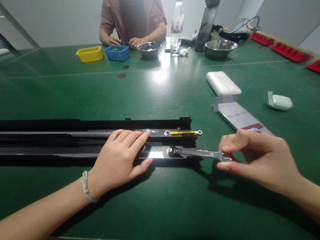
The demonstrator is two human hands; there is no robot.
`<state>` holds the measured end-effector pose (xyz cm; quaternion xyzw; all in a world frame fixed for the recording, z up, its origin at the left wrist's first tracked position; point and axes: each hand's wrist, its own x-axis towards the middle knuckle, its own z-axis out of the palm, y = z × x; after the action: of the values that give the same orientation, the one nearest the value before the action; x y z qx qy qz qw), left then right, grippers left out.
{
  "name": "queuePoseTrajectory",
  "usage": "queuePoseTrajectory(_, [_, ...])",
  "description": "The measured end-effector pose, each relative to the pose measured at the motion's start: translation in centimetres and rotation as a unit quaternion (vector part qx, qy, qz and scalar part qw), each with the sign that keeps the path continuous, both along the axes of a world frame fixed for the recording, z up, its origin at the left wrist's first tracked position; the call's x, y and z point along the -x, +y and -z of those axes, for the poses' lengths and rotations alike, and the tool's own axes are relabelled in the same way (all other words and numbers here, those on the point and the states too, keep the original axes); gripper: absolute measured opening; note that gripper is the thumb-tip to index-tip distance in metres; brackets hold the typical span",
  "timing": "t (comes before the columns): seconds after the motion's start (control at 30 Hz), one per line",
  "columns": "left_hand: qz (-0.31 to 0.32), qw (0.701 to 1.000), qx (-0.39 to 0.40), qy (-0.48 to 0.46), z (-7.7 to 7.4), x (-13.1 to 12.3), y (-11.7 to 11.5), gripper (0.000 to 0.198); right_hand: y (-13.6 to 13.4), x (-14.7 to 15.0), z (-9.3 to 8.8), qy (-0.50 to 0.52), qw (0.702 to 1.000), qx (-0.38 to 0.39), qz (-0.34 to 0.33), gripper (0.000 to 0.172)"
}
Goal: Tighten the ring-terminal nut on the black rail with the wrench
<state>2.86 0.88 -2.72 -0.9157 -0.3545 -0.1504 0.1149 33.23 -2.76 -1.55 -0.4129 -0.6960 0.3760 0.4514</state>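
My right hand pinches the open jaw end of a steel combination wrench between thumb and fingers. The wrench's other end sits around a bolt near the right end of a long black metal rail. My left hand lies over the rail and a parallel strip beside it, its fingers stretched out and its thumb apart. On that strip, just beyond the wrench, is a yellow link piece with a ring at each end.
A phone, a white power bank and a pale case lie at right. Across the green table sits a person, near yellow and blue bins, metal bowls and bottles.
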Motion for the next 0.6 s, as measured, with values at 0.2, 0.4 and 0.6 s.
queuePoseTrajectory(0.2, [0.002, 1.0, 0.001, 0.002, 0.3, -0.2, -0.1, 0.051, 0.4, -0.5, 0.0, -0.005, 1.0, 0.016, 0.019, 0.02])
queuePoseTrajectory(0.4, [-0.001, 1.0, -0.004, 0.005, 0.2, -0.1, -0.6, 0.052, 1.6, -0.8, 0.4, -0.01, 0.994, 0.056, 0.094, 0.017])
queuePoseTrajectory(0.6, [-0.002, 1.0, -0.003, 0.007, 0.1, 0.1, -0.7, 0.052, 1.9, -0.6, 0.4, -0.004, 0.991, 0.086, 0.099, 0.017])
